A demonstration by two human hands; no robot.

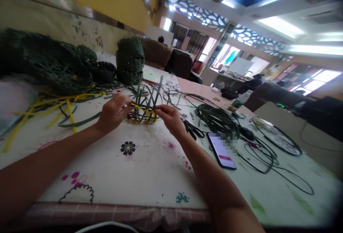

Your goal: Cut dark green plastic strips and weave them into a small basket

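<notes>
A small, partly woven basket (pixel 142 116) of dark green and yellow strips sits on the flowered tablecloth, its loose green strips standing up and crossing above the rim. At its left side, my left hand (pixel 115 110) pinches the rim between thumb and fingers. My right hand (pixel 171 116) grips the opposite side of the rim the same way, near a yellow strip. Both hands touch the basket; the fingertips partly hide where the strips cross.
Scissors (pixel 193 129), a phone (pixel 222 152) and a coil of dark green strip (pixel 217 118) lie to the right. Yellow strips (pixel 71 115) are scattered at left. Stacked green woven baskets (pixel 130 61) and a large green basket (pixel 53 61) stand behind.
</notes>
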